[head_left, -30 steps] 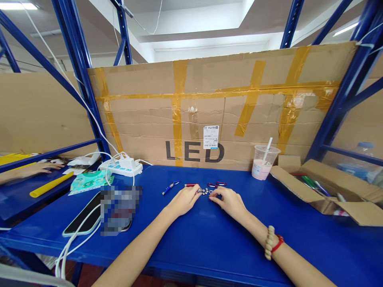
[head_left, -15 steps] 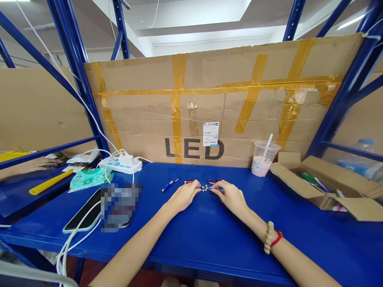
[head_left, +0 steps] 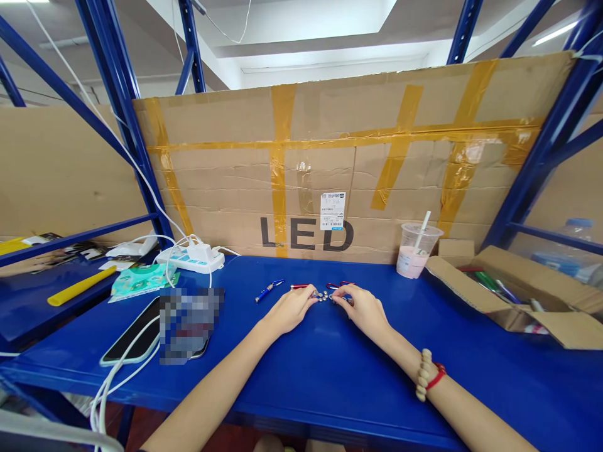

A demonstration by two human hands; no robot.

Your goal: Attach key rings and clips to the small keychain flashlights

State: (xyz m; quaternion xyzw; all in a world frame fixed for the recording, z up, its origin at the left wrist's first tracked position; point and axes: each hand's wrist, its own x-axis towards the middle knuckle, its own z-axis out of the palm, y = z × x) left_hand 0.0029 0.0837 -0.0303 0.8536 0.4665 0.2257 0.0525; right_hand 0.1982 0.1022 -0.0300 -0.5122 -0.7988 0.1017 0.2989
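Several small silver discs point(head_left: 324, 296) lie on the blue table point(head_left: 301, 370) between my two hands. My left hand point(head_left: 293, 309), to their left, has its thumb and fingers pinched together on something small that I cannot make out. On the right, my right hand point(head_left: 363, 309) is pinched too, with a bit of metal at its fingertips, too small to name. A red pen-like tube point(head_left: 299, 287) lies behind my left hand, partly covered. Behind my right hand is a red item point(head_left: 333, 286), partly hidden. A blue pen-like tube point(head_left: 269, 290) lies farther left.
On the left are a power strip point(head_left: 191, 258), a green packet point(head_left: 141, 282), a phone point(head_left: 134, 333), white cables and a yellow bar point(head_left: 81, 286). A cup with a straw point(head_left: 413, 257) and an open cardboard box point(head_left: 499, 298) stand at the right. Cardboard point(head_left: 226, 194) backs the table.
Both hands keep nearly the same place and pinch. At the far left edge, another person's blurred hand is no longer over the neighbouring table's items.
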